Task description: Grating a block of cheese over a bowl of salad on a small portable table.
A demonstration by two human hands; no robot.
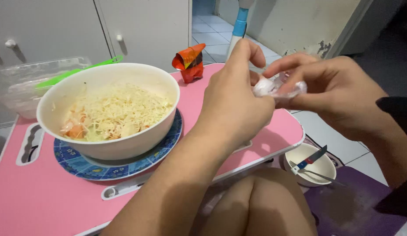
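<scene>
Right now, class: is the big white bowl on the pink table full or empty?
Full: the big white bowl holds a heap of shredded cheese over chopped pieces, nearly to its rim.

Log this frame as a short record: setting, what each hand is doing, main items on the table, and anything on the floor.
setting: pink table over the person's knees, tiled floor
left hand: pinching a clear plastic packet
right hand: gripping the same packet from the other side
bowl: large, white, filled with shredded cheese over chopped pieces, standing on a blue plate
wrapper: crumpled, red and orange, at the table's far edge
container: clear plastic, with a green utensil, behind the bowl
floor: small bowl holding a fork and a knife
</scene>
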